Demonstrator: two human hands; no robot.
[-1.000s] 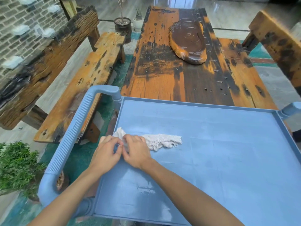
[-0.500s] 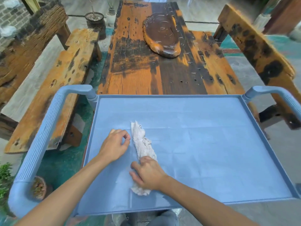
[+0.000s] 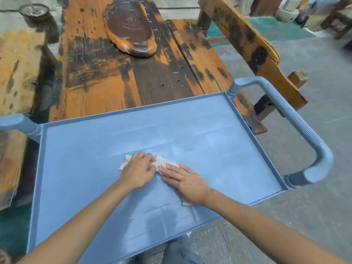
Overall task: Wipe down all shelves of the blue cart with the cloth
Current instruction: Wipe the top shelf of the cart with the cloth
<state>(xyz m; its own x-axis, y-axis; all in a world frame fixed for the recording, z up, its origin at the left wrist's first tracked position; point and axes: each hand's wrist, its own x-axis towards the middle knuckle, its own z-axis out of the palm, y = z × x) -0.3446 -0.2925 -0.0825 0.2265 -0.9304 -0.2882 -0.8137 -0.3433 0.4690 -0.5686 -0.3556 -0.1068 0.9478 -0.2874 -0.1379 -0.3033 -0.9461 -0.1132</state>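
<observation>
The blue cart's top shelf [image 3: 209, 134] fills the lower middle of the head view, a flat tray with a low rim. A white frayed cloth [image 3: 163, 162] lies stretched out on it near the centre. My left hand [image 3: 138, 173] presses on the cloth's left end with fingers curled. My right hand [image 3: 187, 182] lies flat over the cloth's right part, and a bit of cloth shows under its wrist. The lower shelves are hidden under the top one.
A worn orange-and-black wooden table [image 3: 118, 73] with a dark carved wooden tray [image 3: 130, 25] stands just beyond the cart. Wooden benches flank it at left [image 3: 17, 77] and right [image 3: 245, 40]. The cart's ribbed handle [image 3: 297, 121] curves on the right. Grey floor lies to the right.
The view has swung right. The cloth has turned from lying lengthwise to lying across the shelf, and both hands have shifted toward the shelf's middle, pressing it down side by side.
</observation>
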